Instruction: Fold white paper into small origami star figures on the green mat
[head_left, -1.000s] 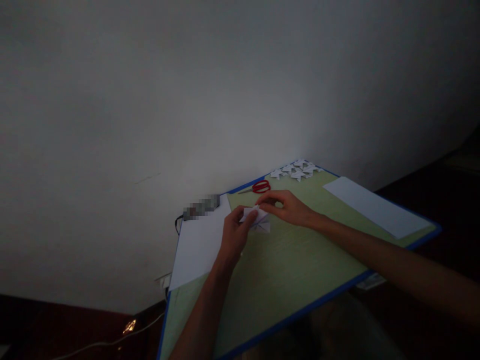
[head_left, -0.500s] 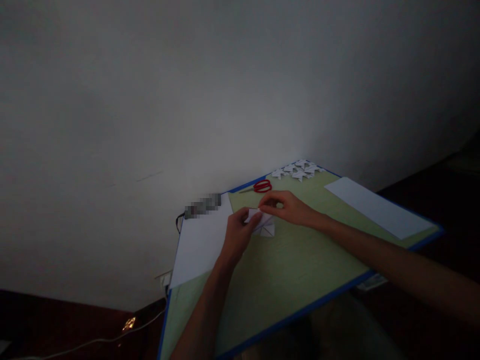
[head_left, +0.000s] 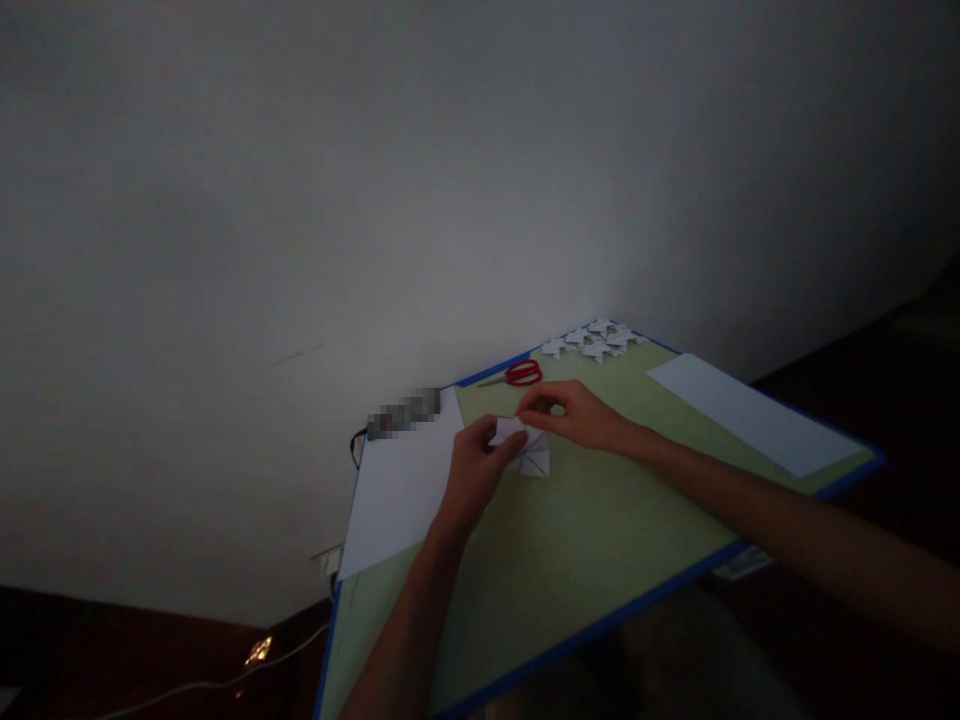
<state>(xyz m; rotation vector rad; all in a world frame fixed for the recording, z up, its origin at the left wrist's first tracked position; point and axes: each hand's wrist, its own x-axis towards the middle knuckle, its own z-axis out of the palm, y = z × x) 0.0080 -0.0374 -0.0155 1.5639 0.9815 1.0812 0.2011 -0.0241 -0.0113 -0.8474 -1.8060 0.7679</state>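
A small white sheet of paper, partly folded into creased triangular flaps (head_left: pixel 529 450), is being worked on a pale green board with a blue edge (head_left: pixel 570 560). Several folds are already set in the piece, as shown by the crease lines on its lower flap; the shape is judged unfinished, since it does not yet match the cluster of small white folded paper figures (head_left: pixel 596 341) laid at the far corner of the board. A large white paper sheet (head_left: pixel 397 490) at the left and a long white paper strip (head_left: pixel 754 412) at the right remain flat and unfolded.

The piece lies on the board between the two hands, near the middle of its far half. The left hand (head_left: pixel 472 472) is closed on the left edge, the thumb pressed over the paper against the fingers beneath. The right hand (head_left: pixel 574 412) is held at the upper edge, fingertips drawn together in a pinch on the top flap. A pair of red-handled scissors (head_left: pixel 519 373) is set just beyond the right hand, untouched
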